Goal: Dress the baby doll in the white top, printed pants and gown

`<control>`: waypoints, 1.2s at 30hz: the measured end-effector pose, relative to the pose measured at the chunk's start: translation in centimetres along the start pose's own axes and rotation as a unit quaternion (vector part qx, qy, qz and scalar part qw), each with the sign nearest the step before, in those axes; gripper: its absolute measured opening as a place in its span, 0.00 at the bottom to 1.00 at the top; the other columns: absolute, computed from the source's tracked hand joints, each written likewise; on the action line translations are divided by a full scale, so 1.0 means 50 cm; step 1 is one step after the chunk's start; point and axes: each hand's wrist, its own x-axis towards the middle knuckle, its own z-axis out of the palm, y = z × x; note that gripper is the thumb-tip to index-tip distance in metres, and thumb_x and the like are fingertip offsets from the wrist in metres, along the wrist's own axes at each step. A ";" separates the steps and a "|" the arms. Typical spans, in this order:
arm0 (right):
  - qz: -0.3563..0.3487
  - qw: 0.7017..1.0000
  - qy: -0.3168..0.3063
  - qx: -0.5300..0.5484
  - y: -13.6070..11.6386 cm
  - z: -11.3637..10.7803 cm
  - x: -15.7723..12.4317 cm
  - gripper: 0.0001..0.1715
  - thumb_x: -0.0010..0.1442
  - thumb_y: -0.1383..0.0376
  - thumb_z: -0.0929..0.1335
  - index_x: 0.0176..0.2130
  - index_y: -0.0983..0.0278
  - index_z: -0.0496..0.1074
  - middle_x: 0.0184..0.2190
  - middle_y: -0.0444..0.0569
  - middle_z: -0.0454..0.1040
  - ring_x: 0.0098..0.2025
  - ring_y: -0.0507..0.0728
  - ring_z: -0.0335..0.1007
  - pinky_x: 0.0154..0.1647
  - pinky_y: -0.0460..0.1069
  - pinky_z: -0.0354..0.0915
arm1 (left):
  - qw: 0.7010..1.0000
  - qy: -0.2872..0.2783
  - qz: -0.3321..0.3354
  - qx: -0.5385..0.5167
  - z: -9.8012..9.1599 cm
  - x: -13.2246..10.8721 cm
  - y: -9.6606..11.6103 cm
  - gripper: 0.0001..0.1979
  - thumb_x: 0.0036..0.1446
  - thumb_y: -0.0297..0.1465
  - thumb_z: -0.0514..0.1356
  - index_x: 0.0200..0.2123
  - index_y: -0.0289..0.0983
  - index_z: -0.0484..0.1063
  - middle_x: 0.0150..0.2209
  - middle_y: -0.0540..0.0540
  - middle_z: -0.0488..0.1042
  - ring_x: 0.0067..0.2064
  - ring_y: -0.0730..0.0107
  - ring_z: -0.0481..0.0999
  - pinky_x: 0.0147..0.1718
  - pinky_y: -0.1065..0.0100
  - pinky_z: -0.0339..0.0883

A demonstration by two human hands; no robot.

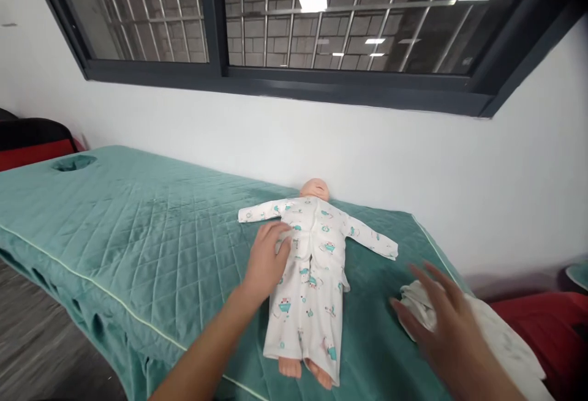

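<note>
A baby doll lies on its back on the green quilted bed cover, its head near the wall. It wears a white long-sleeved top and white trousers, both with small teal prints. Both sleeves are spread outward, and the feet show below the trouser legs. My left hand is over the side of the top, fingers apart and holding nothing. At the right, my right hand, slightly blurred, is spread open above a crumpled white cloth.
The bed has a round hole at its far left end. Behind it stand a white wall and a dark-framed barred window. A red and black item is at the left, a red one at the right.
</note>
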 end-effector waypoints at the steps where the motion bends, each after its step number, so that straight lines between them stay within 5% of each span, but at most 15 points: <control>1: -0.009 1.000 -0.021 0.007 -0.028 0.035 0.028 0.31 0.60 0.50 0.67 0.60 0.53 0.63 0.66 0.52 0.56 0.67 0.71 0.52 0.64 0.70 0.54 | 1.000 -0.015 0.016 0.001 0.021 0.043 -0.005 0.13 0.63 0.28 0.54 0.50 0.38 0.72 0.52 0.43 0.73 0.57 0.63 0.69 0.60 0.57 0.62; 6: 0.012 0.985 -0.107 0.137 -0.110 0.206 0.218 0.30 0.63 0.53 0.65 0.61 0.57 0.62 0.62 0.53 0.64 0.65 0.63 0.58 0.65 0.62 0.56 | 0.993 -0.098 0.054 0.034 0.123 0.234 -0.035 0.15 0.62 0.25 0.53 0.49 0.34 0.74 0.53 0.41 0.75 0.57 0.60 0.70 0.61 0.57 0.62; 11: 0.099 0.976 -0.063 0.184 -0.107 0.298 0.305 0.24 0.61 0.53 0.65 0.53 0.61 0.68 0.54 0.53 0.71 0.58 0.64 0.64 0.60 0.62 0.59 | 0.989 -0.133 0.065 -0.014 0.176 0.274 -0.071 0.17 0.65 0.27 0.48 0.48 0.38 0.76 0.51 0.45 0.77 0.55 0.64 0.73 0.58 0.60 0.64; 22: 0.129 0.961 -0.082 0.232 -0.095 0.313 0.285 0.19 0.61 0.54 0.65 0.51 0.53 0.71 0.50 0.48 0.72 0.51 0.62 0.67 0.50 0.58 0.67 | 0.987 -0.148 -0.001 -0.056 0.174 0.257 -0.069 0.16 0.65 0.29 0.51 0.47 0.42 0.77 0.53 0.48 0.76 0.56 0.64 0.71 0.58 0.63 0.65; 36: 0.081 0.964 -0.132 0.218 -0.088 0.317 0.285 0.21 0.63 0.51 0.63 0.52 0.56 0.69 0.61 0.50 0.63 0.65 0.63 0.55 0.66 0.63 0.51 | 0.986 -0.154 0.017 -0.061 0.171 0.256 -0.075 0.18 0.65 0.27 0.49 0.49 0.42 0.76 0.54 0.47 0.75 0.58 0.65 0.70 0.60 0.62 0.63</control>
